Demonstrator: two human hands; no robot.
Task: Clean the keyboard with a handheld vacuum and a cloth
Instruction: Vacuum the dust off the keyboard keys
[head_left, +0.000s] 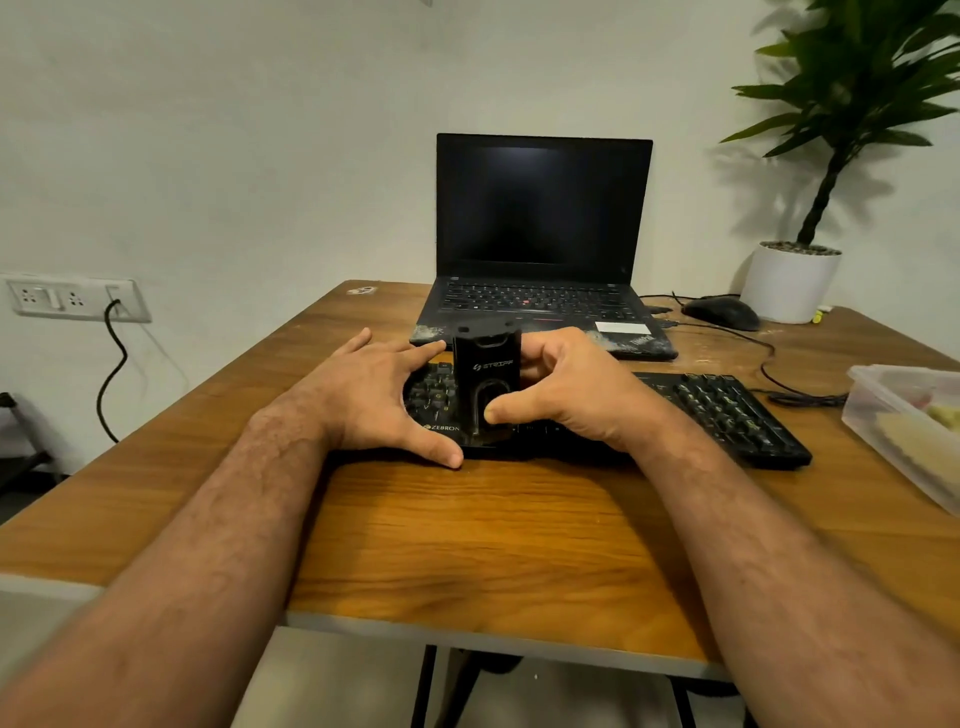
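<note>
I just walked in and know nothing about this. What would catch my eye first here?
Two bare forearms reach to mid-desk, where the right hand has its grip around a small black handheld vacuum standing upright on a black keyboard, while the left hand rests open on the keyboard's left end. Behind them sits an open laptop with a dark screen, and a potted plant stands at the far right corner.

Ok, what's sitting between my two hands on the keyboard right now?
In the head view, the black handheld vacuum stands upright on the keyboard between the left hand and the right hand, whose thumb rests on its front.
</note>
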